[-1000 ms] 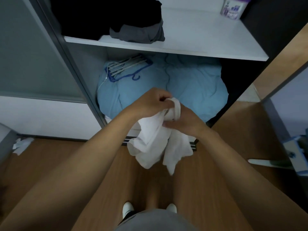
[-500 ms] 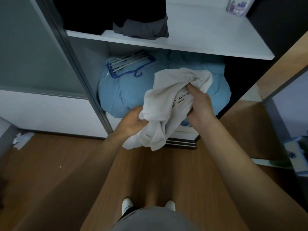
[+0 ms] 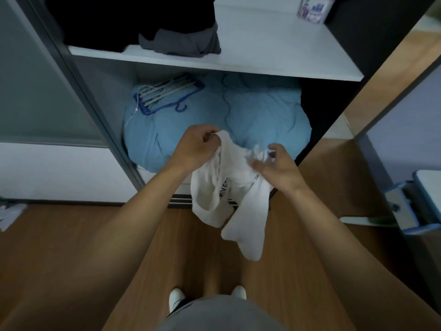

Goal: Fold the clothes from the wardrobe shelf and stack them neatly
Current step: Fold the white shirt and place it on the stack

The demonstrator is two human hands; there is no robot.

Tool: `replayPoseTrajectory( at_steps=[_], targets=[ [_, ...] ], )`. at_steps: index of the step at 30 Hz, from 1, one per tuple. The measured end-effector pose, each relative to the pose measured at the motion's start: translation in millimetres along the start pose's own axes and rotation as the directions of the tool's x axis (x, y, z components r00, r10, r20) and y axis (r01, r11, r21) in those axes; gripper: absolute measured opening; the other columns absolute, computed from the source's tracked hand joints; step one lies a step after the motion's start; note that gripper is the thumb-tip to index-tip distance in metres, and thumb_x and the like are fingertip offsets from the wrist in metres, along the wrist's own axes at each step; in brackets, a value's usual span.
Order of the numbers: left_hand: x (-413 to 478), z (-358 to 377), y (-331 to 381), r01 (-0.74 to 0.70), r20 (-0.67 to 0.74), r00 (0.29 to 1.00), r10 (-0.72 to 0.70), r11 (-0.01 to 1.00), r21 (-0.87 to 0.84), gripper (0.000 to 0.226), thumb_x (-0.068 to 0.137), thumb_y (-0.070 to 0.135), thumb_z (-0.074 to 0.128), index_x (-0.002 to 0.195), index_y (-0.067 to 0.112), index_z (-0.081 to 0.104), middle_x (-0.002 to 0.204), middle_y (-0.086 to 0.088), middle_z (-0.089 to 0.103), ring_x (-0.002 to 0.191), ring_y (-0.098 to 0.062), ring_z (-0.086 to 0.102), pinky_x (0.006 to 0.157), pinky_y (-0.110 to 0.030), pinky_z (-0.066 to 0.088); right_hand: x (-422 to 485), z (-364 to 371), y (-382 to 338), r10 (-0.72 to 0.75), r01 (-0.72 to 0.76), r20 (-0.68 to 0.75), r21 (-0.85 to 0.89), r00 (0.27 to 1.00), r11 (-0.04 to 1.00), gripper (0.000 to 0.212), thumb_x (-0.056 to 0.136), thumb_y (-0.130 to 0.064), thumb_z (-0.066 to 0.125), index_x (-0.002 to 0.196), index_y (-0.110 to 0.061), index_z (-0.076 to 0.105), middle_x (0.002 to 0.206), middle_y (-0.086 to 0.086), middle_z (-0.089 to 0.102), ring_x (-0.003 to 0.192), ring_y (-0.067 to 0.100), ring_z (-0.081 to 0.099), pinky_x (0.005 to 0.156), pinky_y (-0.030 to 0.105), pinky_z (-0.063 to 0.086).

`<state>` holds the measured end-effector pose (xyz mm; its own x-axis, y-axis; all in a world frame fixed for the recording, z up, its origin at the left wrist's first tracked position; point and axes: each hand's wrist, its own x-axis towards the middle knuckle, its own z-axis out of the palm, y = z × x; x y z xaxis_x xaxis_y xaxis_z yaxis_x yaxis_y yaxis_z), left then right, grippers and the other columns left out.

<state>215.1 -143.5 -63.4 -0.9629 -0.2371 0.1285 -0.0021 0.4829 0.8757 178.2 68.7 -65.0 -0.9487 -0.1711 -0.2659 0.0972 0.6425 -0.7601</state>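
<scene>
Below white wardrobe shelf (image 3: 274,44), crumpled white cloth garment (image 3: 238,187) is held up, long axis hanging toward 6 o'clock. Its 11 o'clock edge is gripped by curled left hand (image 3: 198,145); 2 o'clock bunch is pinched by blurred right hand (image 3: 276,170).

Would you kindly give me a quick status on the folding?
Left hand grips white garment. Right hand on it, grip blurred. Garment hanging, unfolded. Nothing blocking.

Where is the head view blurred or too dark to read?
Head view: right hand fingertips and the garment beside them smear with motion; left hand is sharper; black clothes on the shelf sink into shadow; wide-angle bends the shelf edge.
</scene>
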Motion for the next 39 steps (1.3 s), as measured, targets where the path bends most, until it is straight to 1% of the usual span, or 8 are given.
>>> replayPoseTrajectory(
  at_steps=[4, 10, 12, 20, 24, 29, 35, 39],
  targets=[
    [-1.6, 6.9, 28.6, -0.133, 0.128, 0.984, 0.121, 0.987, 0.089, 0.013, 0.085, 0.009, 0.064, 0.084, 0.012, 0.076, 0.077, 0.002, 0.071, 0.067, -0.003, 0.06, 0.063, -0.02, 0.045, -14.1, 13.6, -14.2, -0.276, 0.277, 0.087, 0.007, 0.957, 0.961, 0.077, 0.081, -0.047, 0.075, 0.145, -0.03, 0.036, 0.134, -0.008, 0.051, 0.117, 0.012, 0.053, 0.097, 0.032, 0.047],
    [-6.2, 11.0, 34.2, -0.241, 0.164, 0.967, 0.195, 0.911, 0.334, 0.01, 0.085, 0.024, 0.066, 0.089, 0.019, 0.074, 0.081, 0.006, 0.07, 0.079, -0.018, 0.064, 0.073, -0.037, 0.051, -13.2, 22.6, -28.7, -0.333, 0.324, 0.009, -0.256, 0.943, 0.911, 0.016, 0.091, -0.03, 0.058, 0.103, -0.02, 0.063, 0.094, 0.0, 0.068, 0.091, 0.023, 0.064, 0.079, 0.043, 0.052],
    [-8.1, 5.8, 25.1, -0.232, 0.185, 0.969, 0.165, 0.864, 0.446, 0.01, 0.086, 0.033, 0.066, 0.09, 0.025, 0.069, 0.079, 0.01, 0.065, 0.078, -0.016, 0.063, 0.072, -0.034, 0.05, -13.5, 22.4, -26.5, -0.353, 0.339, 0.013, -0.309, 0.936, 0.888, 0.016, 0.093, -0.025, 0.056, 0.1, -0.022, 0.07, 0.092, -0.001, 0.07, 0.09, 0.021, 0.065, 0.08, 0.041, 0.052],
    [-24.6, 6.2, -23.1, 0.002, 0.209, 0.975, -0.074, 0.945, 0.326, 0.013, 0.082, 0.021, 0.072, 0.081, 0.014, 0.061, 0.088, -0.002, 0.063, 0.088, -0.023, 0.06, 0.079, -0.038, 0.047, -23.0, 32.1, -34.0, -0.489, 0.467, -0.097, -0.185, 0.867, 0.865, 0.026, 0.09, -0.013, 0.054, 0.099, -0.028, 0.073, 0.097, -0.009, 0.074, 0.088, 0.012, 0.065, 0.083, 0.038, 0.051],
    [-25.1, 0.0, -38.4, 0.125, 0.067, 0.985, -0.159, 0.924, 0.362, 0.017, 0.082, 0.02, 0.064, 0.075, 0.02, 0.048, 0.074, 0.003, 0.057, 0.071, -0.019, 0.054, 0.063, -0.033, 0.042, -25.4, 21.7, -34.7, -0.504, 0.475, -0.203, -0.173, 0.84, 0.863, 0.025, 0.086, -0.022, 0.048, 0.096, -0.029, 0.07, 0.089, -0.011, 0.072, 0.082, 0.012, 0.064, 0.076, 0.034, 0.049],
    [-25.2, -22.6, -53.5, 0.291, -0.125, 0.957, -0.263, 0.882, 0.371, 0.013, 0.077, 0.011, 0.059, 0.085, 0.021, 0.062, 0.088, 0.002, 0.068, 0.088, -0.025, 0.063, 0.085, -0.04, 0.053, -5.6, -3.7, -11.4, -0.408, 0.305, -0.405, -0.297, 0.818, 0.905, 0.019, 0.091, -0.027, 0.05, 0.092, -0.02, 0.068, 0.09, -0.003, 0.068, 0.084, 0.019, 0.063, 0.074, 0.035, 0.047],
    [-20.6, -27.6, -48.8, 0.226, -0.182, 0.966, -0.182, 0.938, 0.264, 0.029, 0.065, -0.003, 0.051, 0.075, 0.02, 0.064, 0.08, 0.007, 0.068, 0.081, -0.021, 0.064, 0.081, -0.043, 0.055, 6.5, -0.8, 20.6, -0.125, 0.055, -0.062, -0.651, 0.99, 0.757, 0.019, 0.087, -0.026, 0.058, 0.097, -0.017, 0.071, 0.107, 0.006, 0.066, 0.103, 0.028, 0.06, 0.088, 0.038, 0.048],
    [-18.5, -24.5, -44.3, 0.186, -0.155, 0.976, -0.151, 0.952, 0.244, 0.032, 0.065, -0.007, 0.051, 0.072, 0.021, 0.066, 0.078, 0.009, 0.068, 0.08, -0.016, 0.064, 0.081, -0.04, 0.056, -5.2, 12.7, 27.0, -0.278, 0.283, 0.055, -0.221, 0.959, 0.933, 0.02, 0.08, -0.004, 0.056, 0.074, -0.022, 0.06, 0.084, -0.001, 0.068, 0.087, 0.025, 0.064, 0.075, 0.038, 0.05]
  ],
)
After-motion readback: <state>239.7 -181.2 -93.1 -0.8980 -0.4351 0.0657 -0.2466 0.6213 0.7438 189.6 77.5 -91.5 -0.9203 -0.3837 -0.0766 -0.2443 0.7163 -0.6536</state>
